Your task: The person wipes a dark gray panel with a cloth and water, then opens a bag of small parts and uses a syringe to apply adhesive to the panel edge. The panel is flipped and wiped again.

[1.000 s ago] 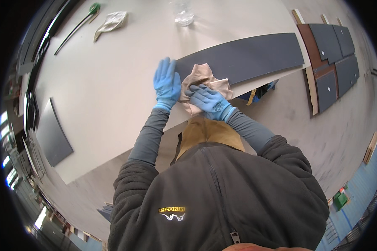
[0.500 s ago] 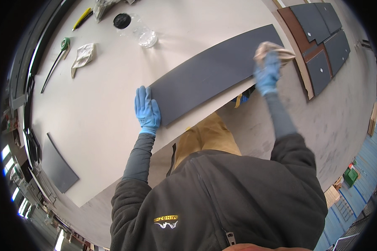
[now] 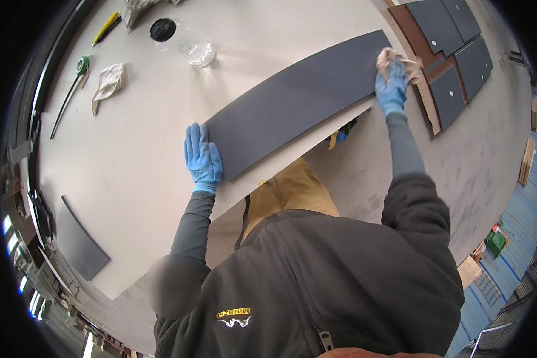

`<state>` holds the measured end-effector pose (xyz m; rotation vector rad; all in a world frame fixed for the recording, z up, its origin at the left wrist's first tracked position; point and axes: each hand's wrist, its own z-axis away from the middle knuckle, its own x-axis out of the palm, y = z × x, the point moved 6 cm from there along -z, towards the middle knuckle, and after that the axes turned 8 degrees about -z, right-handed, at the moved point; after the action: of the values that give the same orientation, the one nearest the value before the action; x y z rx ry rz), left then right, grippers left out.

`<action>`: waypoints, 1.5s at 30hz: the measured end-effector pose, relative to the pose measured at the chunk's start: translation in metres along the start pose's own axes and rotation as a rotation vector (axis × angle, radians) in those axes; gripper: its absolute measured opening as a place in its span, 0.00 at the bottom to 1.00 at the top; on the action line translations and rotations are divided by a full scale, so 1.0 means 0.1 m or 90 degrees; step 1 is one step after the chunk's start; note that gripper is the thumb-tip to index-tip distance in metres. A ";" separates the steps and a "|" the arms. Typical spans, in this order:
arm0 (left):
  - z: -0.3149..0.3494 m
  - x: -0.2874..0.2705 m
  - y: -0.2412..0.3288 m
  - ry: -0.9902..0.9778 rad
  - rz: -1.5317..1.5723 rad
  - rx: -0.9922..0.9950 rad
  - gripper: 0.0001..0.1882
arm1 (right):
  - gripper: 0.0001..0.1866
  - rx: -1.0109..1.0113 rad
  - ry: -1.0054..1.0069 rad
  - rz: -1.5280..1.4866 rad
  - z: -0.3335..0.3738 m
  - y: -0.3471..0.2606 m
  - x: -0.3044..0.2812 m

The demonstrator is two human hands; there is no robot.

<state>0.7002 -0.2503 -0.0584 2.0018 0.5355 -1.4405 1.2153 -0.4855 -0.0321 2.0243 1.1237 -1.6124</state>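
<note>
A long dark grey panel (image 3: 298, 101) lies flat on the white work table, one long side near its front edge. Against the panel's left end rests my left hand (image 3: 203, 156) in a blue glove, its fingers stretched out and holding nothing. At the opposite end my right hand (image 3: 392, 90), gloved in blue too, is closed on a crumpled beige cloth (image 3: 413, 67). The cloth is at the panel's right end and partly extends past it; the hand hides where they touch.
Beyond the cloth, several dark panels (image 3: 447, 92) lie on a brown board. Left on the white table (image 3: 143, 179) are a clear bottle (image 3: 196, 48), a folded cloth (image 3: 108, 82), a green-topped black tool (image 3: 71, 89), a yellow cutter (image 3: 106, 28) and a smaller grey panel (image 3: 80, 241).
My right hand and the cloth have moved outward to the panel's right end. My left hand stays at the left end. The whole view has shifted slightly.
</note>
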 end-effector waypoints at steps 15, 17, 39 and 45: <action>0.01 0.01 -0.04 0.013 0.009 0.019 0.27 | 0.23 -0.069 -0.490 -0.131 0.74 -1.92 0.47; 0.01 0.01 -0.03 0.011 0.019 0.016 0.28 | 0.24 -0.072 -0.176 -0.021 -0.02 -0.89 0.16; 0.00 0.01 -0.02 -0.014 0.018 0.005 0.28 | 0.32 0.111 -0.048 0.030 -0.03 0.13 -0.02; 0.00 0.03 -0.02 -0.025 0.019 -0.004 0.29 | 0.21 -0.153 -0.136 -0.133 1.16 -1.61 -0.17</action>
<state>0.7003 -0.2489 -0.0612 1.9654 0.4899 -1.4547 1.0175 -0.4667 -0.0174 1.5881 1.4078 -1.6513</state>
